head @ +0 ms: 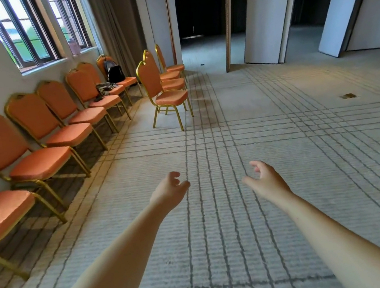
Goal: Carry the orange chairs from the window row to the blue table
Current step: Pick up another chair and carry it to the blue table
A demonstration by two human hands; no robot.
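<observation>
Orange chairs with gold frames line the left wall under the windows; the nearest full one point(18, 151) stands at mid left. A second short line of orange chairs point(163, 90) stands out on the carpet, facing right. Both my arms reach forward over the carpet. My left hand point(170, 191) and my right hand point(265, 179) hover empty with loosely curled fingers, well short of any chair. No blue table is in view.
A black bag point(115, 73) and dark items point(103, 89) lie on far chairs of the wall row. Folding partition panels point(269, 9) stand at the right, with a dark room behind. Patterned carpet point(283, 141) stretches ahead. A small floor plate point(348, 95) sits at right.
</observation>
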